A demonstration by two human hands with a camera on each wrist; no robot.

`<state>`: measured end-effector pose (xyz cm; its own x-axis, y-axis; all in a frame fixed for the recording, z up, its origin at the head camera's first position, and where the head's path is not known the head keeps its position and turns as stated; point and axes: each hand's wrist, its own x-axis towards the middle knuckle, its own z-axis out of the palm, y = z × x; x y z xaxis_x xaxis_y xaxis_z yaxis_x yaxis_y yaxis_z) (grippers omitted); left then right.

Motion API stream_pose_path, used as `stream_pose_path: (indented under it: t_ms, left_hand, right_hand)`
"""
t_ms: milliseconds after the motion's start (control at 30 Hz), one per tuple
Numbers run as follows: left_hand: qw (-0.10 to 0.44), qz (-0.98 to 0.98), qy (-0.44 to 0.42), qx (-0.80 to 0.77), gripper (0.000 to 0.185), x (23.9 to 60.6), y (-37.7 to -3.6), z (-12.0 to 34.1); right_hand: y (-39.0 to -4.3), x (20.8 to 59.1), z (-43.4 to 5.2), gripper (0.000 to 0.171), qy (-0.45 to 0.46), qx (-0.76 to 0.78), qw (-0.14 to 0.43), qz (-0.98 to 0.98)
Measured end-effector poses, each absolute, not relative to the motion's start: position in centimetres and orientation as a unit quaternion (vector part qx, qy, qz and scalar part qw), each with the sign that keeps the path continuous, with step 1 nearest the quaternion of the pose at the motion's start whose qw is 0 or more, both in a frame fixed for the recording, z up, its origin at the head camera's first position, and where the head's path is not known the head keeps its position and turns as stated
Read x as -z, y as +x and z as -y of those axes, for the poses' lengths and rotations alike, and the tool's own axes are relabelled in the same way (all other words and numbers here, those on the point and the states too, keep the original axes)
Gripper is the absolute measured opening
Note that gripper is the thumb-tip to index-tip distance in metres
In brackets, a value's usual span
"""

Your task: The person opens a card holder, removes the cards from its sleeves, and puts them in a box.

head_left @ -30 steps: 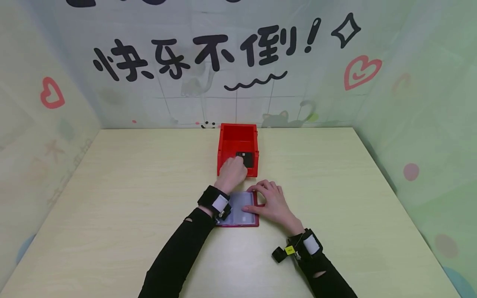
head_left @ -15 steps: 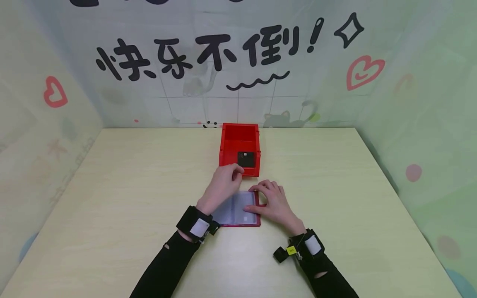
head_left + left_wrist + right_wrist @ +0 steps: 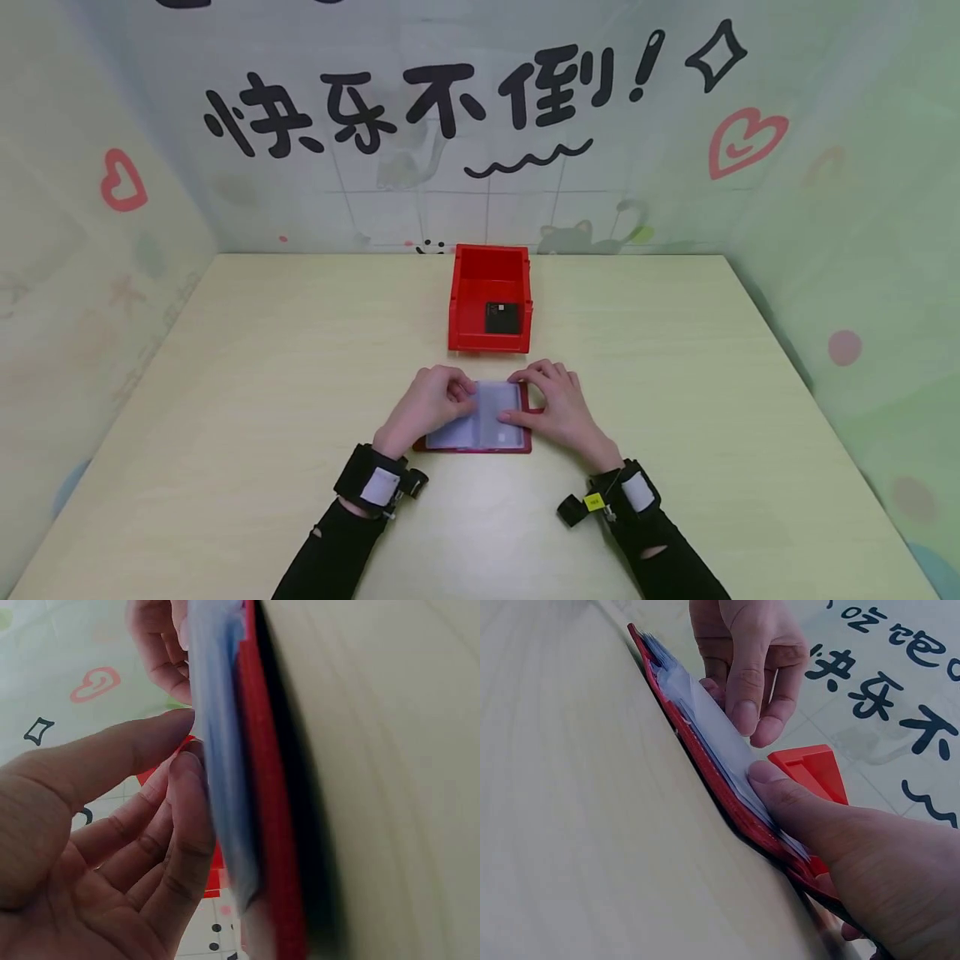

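A red card holder (image 3: 480,451) with clear plastic sleeves (image 3: 497,417) lies spread on the table in the head view. My right hand (image 3: 562,412) grips its right edge. In the right wrist view the right thumb (image 3: 795,799) presses on the sleeves, with other fingers at the red cover. My left hand (image 3: 427,406) is over the left half of the holder. Its thumb and index finger (image 3: 187,787) are bent towards each other beside the sleeves in the left wrist view, with nothing visible between them; whether they touch a sleeve is unclear.
Behind the holder stands a red bin (image 3: 489,343), with a flat black object (image 3: 502,318) inside near its front. The light wooden table (image 3: 300,350) is bounded by printed fabric walls (image 3: 840,208) at the back and sides.
My left hand has drawn back from the red bin to the card holder. The right hand has kept its grip on the holder's right edge, and the head view has shifted slightly.
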<state>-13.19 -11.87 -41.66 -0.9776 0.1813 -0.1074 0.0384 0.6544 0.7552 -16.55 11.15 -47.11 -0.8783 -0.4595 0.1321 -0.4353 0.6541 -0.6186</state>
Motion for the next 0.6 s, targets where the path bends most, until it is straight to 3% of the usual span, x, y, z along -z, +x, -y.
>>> stream_pose_path:
  t_ms: [333,600]
  left_hand:
    - [0.109,-0.893,0.050,-0.435,0.013,42.7,-13.7,12.0]
    - [0.129,-0.887,0.034,-0.441,0.011,43.2,-14.0,12.5]
  right_hand:
    - [-16.7,47.1,-11.3,0.054,-0.239,0.337,0.010,-0.911]
    - [-16.9,47.0,-11.3,0.031,-0.246,0.368,0.014,-0.897]
